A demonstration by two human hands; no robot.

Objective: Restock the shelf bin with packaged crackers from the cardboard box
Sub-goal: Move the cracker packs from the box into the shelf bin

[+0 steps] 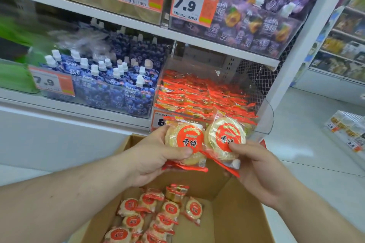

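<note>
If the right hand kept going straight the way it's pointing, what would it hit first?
Probably the clear shelf bin of red cracker packs, just beyond the right hand and its rice cracker packet; depth is uncertain.

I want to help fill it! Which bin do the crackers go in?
Find the shelf just above the box. Its right-hand clear bin is the one: piled with orange-red packs, while the neighbour holds blue pouches.
</note>
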